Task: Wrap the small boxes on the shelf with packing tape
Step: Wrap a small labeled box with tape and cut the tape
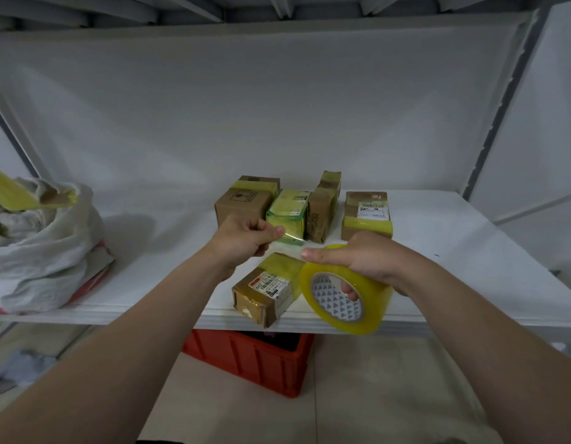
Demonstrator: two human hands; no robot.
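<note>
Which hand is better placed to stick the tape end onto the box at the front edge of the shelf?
Probably the left hand: it pinches the free tape end close to that box. The right hand grips the tape roll.

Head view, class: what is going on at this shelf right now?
A person is taping small boxes on a white shelf. The right hand grips the tape roll, one finger through its core, while the left hand pinches the tape strip pulled from it. Below the strip a partly taped box lies at the shelf's front edge. Behind it, four other boxes carry tape bands.
</note>
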